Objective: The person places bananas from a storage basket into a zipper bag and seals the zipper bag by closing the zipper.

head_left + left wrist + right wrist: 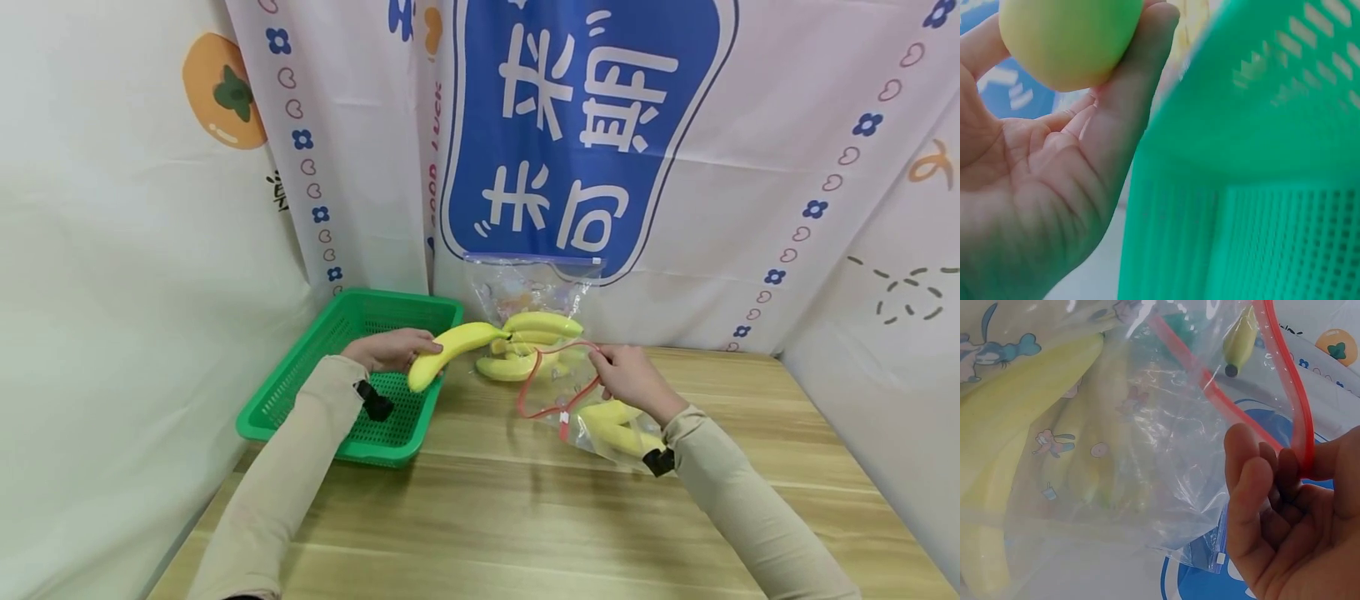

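Note:
My left hand (395,350) grips a yellow banana (454,347) above the right rim of the green basket (426,429), the fruit's stem end aimed right. In the left wrist view the banana's rounded end (1072,40) sits between thumb and fingers. With my right hand (632,379) I pinch the red zip edge of a clear zip bag (1188,506); its mouth gapes toward the left. Bananas (618,427) lie inside this bag, seen through its printed plastic. The held banana's tip (1239,344) shows through the red-rimmed opening in the right wrist view.
Behind, a second clear bag (525,287) with a purple zip leans on the cloth backdrop (675,250), several bananas (540,325) in its bottom. The wooden table (480,533) extends in front. Cloth walls stand on both sides.

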Demonstrator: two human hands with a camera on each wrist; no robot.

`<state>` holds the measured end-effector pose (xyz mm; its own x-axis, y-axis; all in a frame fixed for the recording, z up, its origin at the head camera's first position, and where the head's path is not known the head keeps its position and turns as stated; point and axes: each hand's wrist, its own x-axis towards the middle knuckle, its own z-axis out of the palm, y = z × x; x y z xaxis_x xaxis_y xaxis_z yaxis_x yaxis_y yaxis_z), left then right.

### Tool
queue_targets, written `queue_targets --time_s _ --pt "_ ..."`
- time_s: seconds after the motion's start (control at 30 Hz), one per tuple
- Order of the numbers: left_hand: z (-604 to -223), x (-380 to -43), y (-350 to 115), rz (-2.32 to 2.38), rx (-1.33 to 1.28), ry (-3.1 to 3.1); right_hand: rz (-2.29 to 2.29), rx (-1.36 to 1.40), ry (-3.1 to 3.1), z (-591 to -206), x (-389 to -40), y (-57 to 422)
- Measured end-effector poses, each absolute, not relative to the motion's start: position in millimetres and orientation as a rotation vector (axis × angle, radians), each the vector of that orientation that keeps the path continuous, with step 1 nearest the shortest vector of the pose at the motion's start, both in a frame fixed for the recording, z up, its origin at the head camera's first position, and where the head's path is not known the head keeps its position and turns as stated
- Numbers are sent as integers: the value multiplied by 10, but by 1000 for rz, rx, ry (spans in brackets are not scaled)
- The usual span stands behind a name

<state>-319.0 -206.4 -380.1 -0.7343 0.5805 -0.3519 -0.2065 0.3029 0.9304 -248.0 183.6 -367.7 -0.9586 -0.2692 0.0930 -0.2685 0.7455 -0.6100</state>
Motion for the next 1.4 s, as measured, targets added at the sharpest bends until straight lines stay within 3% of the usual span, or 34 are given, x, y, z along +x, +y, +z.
queue_targets --time_s 0.4,1.4 --pt "-3760 -2888 -1516 1450 430 1872 -1063 -442 2925 -3691 -2479 1826" --pt "-4012 -2756 -791 1595 371 1761 -1080 -463 2851 -3655 -2494 1832"
